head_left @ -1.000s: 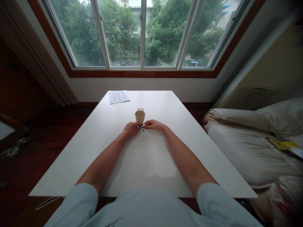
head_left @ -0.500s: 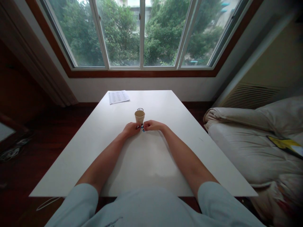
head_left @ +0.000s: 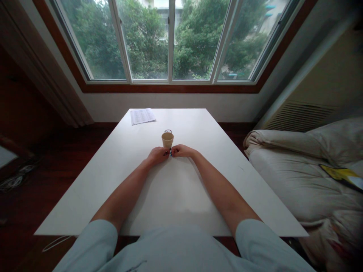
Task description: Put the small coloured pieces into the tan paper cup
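"Hands almost meeting, knuckles out, right in the middle of the white table [head_left: 176,189]! What's in the gap?"

"Small blue and dark pieces [head_left: 171,152], a tight little cluster. They lie to the right of the left hand [head_left: 158,155] and to the left of the right hand [head_left: 181,150], squeezed into that sliver between the fingertips."

"Which hand is nearer?"

"Too close to call! Both sets of fingers sit right beside the cluster. What shows of it runs roughly front to back, across the line joining the two hands; single pieces are too tiny for me to read a long axis."

"And the grip?"

"Fingers curled on both sides. There are dark specks at the left fingertips, but whether they are pinched or merely touched, I cannot tell. Same verdict on the right: bent fingers, contents hidden."

"Just past them, the paper cup [head_left: 168,141]!"

"Upright, mouth up, directly beyond the cluster, its base down by the left fingertips. Touching or just apart? I can't say from this angle. A dark looped shape [head_left: 168,130] peeks out behind its rim."

"Further out, the papers [head_left: 142,116] lie flat at the far left corner, well apart from the action."
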{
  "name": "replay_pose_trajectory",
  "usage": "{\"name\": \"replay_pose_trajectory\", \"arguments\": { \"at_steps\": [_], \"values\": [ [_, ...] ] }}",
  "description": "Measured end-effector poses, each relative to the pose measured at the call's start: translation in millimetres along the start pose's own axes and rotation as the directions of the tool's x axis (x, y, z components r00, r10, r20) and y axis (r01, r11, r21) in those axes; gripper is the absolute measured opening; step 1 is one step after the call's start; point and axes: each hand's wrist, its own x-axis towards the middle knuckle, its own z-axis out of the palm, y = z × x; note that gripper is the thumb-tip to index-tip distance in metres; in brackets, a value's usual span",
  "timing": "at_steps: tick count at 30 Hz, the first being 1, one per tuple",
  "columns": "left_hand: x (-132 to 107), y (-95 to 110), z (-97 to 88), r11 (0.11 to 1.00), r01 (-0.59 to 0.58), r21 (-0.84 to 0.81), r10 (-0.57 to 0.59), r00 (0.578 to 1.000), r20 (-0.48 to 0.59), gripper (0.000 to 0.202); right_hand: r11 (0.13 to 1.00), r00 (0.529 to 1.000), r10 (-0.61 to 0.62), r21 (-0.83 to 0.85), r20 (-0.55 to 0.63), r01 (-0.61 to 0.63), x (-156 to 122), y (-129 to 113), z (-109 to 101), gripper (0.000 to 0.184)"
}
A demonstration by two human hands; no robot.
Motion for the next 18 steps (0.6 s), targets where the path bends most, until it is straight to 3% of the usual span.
{"name": "replay_pose_trajectory", "arguments": {
  "at_steps": [9, 18],
  "values": [
    [1.0, -1.9, 1.8, 0.999, 0.016, 0.037, -0.015, 0.999, -0.047, 0.026, 0.996, 0.996, -0.019, -0.092, -0.09, 0.011, -2.5, -3.6, -1.2, 0.02],
    [-0.7, 4.3, 3.1, 0.999, 0.029, 0.032, -0.029, 0.999, -0.029, 0.028, 0.996, 0.998, -0.014, -0.091, -0.065, 0.008, -2.5, -5.9, -0.7, 0.023]
  ]
}}
